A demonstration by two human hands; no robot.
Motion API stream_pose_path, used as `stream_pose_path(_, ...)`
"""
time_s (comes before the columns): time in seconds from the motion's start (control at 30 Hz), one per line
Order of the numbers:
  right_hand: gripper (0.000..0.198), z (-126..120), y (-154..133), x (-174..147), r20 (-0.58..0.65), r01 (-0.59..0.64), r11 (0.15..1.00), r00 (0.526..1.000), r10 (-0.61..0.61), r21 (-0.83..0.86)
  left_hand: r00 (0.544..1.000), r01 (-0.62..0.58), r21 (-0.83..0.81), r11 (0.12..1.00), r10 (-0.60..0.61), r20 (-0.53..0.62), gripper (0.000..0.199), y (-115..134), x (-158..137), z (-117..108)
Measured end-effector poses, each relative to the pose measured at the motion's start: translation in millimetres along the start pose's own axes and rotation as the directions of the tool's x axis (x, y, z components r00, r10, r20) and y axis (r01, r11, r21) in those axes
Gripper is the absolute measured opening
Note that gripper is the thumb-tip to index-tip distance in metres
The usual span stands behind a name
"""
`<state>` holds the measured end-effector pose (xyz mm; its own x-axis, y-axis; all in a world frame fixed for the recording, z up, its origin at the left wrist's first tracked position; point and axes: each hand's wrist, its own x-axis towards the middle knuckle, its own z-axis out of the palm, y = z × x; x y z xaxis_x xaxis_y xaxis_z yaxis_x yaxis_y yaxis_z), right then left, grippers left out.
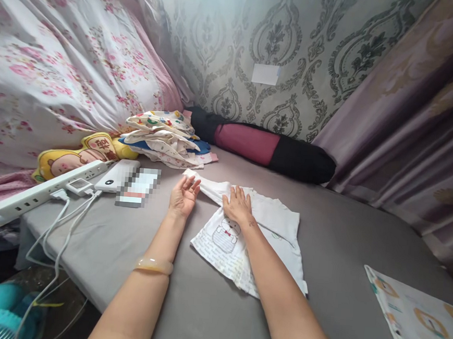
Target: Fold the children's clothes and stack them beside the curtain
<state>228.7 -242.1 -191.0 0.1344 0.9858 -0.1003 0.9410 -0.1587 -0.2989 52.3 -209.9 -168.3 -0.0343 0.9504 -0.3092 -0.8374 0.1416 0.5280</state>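
Note:
A small white long-sleeved shirt [221,242] with a bear print lies spread on the grey sheet. One sleeve is laid across its body on the right; the other [211,188] stretches out to the left. My left hand [184,196] is beside the cuff of that left sleeve, palm turned up, fingers slightly bent and apart. Whether its fingertips touch the cuff I cannot tell. My right hand [238,204] rests flat, fingers stretched, on the shirt where the left sleeve joins the body.
Behind lies a pile of children's clothes [170,139] and a black and maroon bolster [248,145]. At left are a power strip [48,189] with cables, a white power bank [118,175], a blurred-out flat item [137,187] and a yellow plush [78,160]. A folded patterned cloth [414,320] lies right.

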Motion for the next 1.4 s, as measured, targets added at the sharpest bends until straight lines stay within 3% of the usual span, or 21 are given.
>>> stream_pose_path(0.17,0.078,-0.6,-0.2,-1.1,0.021,0.001,1.000,1.000,-0.001,0.013,0.984,0.010,-0.103,0.995,0.009,0.178,0.020,4.7,-17.1,6.4)
stream_pose_path(0.33,0.080,-6.9,2.3,1.6,0.042,0.010,0.991,0.999,-0.016,0.135,0.941,0.029,-0.063,0.998,-0.006,0.340,0.013,-4.1,-31.3,13.9)
stream_pose_path(0.4,0.072,-14.7,5.2,1.7,-0.026,0.020,0.962,1.000,-0.013,0.272,0.919,0.019,-0.028,0.999,-0.007,0.394,0.012,-8.3,-35.3,15.9)
stream_pose_path(0.47,0.069,-24.1,9.8,-1.4,-0.151,0.006,0.892,0.986,0.070,0.451,0.899,-0.001,0.022,1.000,-0.009,0.438,0.014,-12.3,-39.7,17.7)
stream_pose_path(0.53,0.072,-33.0,15.5,-8.3,-0.187,-0.029,0.742,0.960,0.206,0.670,0.880,-0.026,0.091,0.996,-0.020,0.475,0.016,-16.9,-45.2,19.9)
stream_pose_path(0.57,0.073,-36.9,18.8,-13.1,-0.145,-0.051,0.627,0.955,0.258,0.778,0.870,-0.039,0.133,0.990,-0.032,0.492,0.019,-19.8,-48.4,21.2)
stream_pose_path(0.67,0.073,-45.1,30.2,-30.7,0.075,-0.144,0.210,0.949,0.305,0.967,0.832,-0.064,0.260,0.963,-0.093,0.547,0.026,-31.7,-58.7,24.5)
stream_pose_path(0.73,0.068,-47.6,39.5,-42.6,0.193,-0.202,0.002,0.938,0.288,0.979,0.791,-0.074,0.322,0.944,-0.142,0.595,0.028,-41.8,-65.2,25.2)
stream_pose_path(0.77,0.066,-48.0,44.6,-48.0,0.238,-0.229,-0.063,0.933,0.272,0.971,0.766,-0.080,0.351,0.933,-0.168,0.621,0.031,-47.2,-68.0,24.7)
stream_pose_path(0.83,0.067,-47.1,55.2,-56.8,0.296,-0.278,-0.112,0.930,0.217,0.954,0.715,-0.119,0.440,0.890,-0.230,0.660,0.038,-57.8,-73.0,22.2)
stream_pose_path(0.93,0.077,-43.4,69.1,-64.2,0.331,-0.324,-0.075,0.935,0.128,0.943,0.651,-0.294,0.644,0.707,-0.345,0.676,0.044,-71.9,-78.7,16.2)
stream_pose_path(1.03,0.085,-41.8,76.9,-66.8,0.308,-0.295,-0.121,0.946,0.103,0.948,0.637,-0.490,0.728,0.479,-0.374,0.674,0.039,-81.8,-80.2,11.6)
stream_pose_path(1.1,0.087,-43.8,78.9,-67.7,0.305,-0.278,-0.212,0.946,0.106,0.937,0.652,-0.601,0.696,0.392,-0.263,0.711,0.035,-84.9,-77.2,10.2)
stream_pose_path(1.17,0.085,-47.7,79.9,-69.0,0.326,-0.283,-0.300,0.939,0.105,0.911,0.672,-0.696,0.660,0.282,-0.068,0.738,0.032,-85.1,-70.9,8.2)
stream_pose_path(1.27,0.064,-53.4,81.7,-71.3,0.360,-0.294,-0.353,0.923,0.135,0.888,0.684,-0.721,0.693,0.004,0.163,0.711,0.027,-83.3,-58.0,0.7)
stream_pose_path(1.33,0.040,-54.6,83.8,-72.6,0.360,-0.290,-0.324,0.915,0.184,0.901,0.677,-0.695,0.701,-0.160,0.181,0.713,0.034,-83.5,-49.7,-7.4)
stream_pose_path(1.4,0.017,-53.1,86.4,-73.2,0.320,-0.261,-0.251,0.919,0.231,0.932,0.661,-0.706,0.665,-0.244,0.113,0.742,0.044,-85.8,-43.1,-15.8)
